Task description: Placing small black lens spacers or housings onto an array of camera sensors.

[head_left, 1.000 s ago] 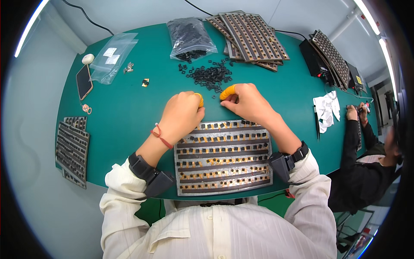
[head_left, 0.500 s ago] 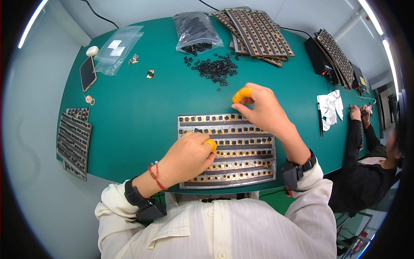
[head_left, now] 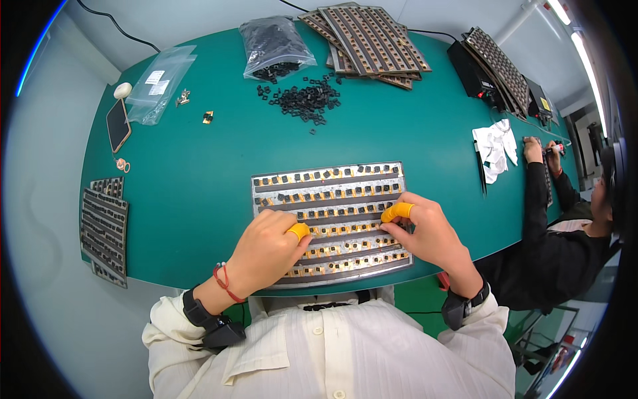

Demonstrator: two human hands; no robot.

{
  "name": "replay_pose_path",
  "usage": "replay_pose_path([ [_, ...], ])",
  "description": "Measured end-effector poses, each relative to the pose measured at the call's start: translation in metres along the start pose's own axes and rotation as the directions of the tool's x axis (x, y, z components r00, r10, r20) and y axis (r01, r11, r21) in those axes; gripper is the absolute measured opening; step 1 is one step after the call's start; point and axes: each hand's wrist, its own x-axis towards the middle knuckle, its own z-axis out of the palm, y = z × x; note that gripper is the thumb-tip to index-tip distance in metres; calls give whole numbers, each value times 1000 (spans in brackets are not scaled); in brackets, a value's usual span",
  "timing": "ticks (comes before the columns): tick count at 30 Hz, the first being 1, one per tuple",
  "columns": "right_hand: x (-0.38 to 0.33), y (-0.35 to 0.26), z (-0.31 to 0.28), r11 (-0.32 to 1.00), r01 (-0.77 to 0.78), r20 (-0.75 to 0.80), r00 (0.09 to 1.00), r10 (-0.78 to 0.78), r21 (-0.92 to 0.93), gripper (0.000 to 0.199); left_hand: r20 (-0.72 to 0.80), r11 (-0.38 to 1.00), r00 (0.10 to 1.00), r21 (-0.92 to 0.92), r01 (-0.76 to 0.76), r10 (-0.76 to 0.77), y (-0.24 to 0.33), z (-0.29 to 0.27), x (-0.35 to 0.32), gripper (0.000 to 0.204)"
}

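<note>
Panel (head_left: 332, 183), 6 rows of black pieces (head_left: 330, 213), lies flat at the near edge of the green table (head_left: 199, 173), roughly midway along it. Your left hand (head_left: 269, 243) is over the panel's left part, its fingertips low by the lower rows. Your right hand (head_left: 428, 229) is over the panel's right edge, finger and thumb brought near each other by row 4, counted from the far edge. Cannot tell whether either pinch is closed or holds a piece; fingers hide the tips. Yellow finger covers (head_left: 397, 211) should add some friction. Handling, judged by eye: pieces likely very light, hard, easily nudged askew; several in the 2 far rows sit skewed. Best hold for you: 2 opposite sides of 1 piece, lightly, straight from above. Panel looks stiff and probably rather heavy; take it by the bare left and right edges, level, since a tilt could shift the pieces. Loose heap (head_left: 306, 101) lies toward the table's far edge, just below the clear bag (head_left: 276, 43), well apart from both your hands.
</note>
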Motion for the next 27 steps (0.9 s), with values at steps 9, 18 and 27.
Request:
replay_pose_path([
  [9,1,-6,4,1000,25,-38,999,-25,9,15,-113,998,992,22,66,-63,7,0,-10,17],
  [18,2,-3,5,1000,11,-38,999,-11,3,16,-122,999,991,0,51,-50,7,-10,-13,16],
  [27,0,-1,6,1000,13,-49,999,-12,10,15,-74,1000,997,3,20,-20,8,-10,-18,16],
])
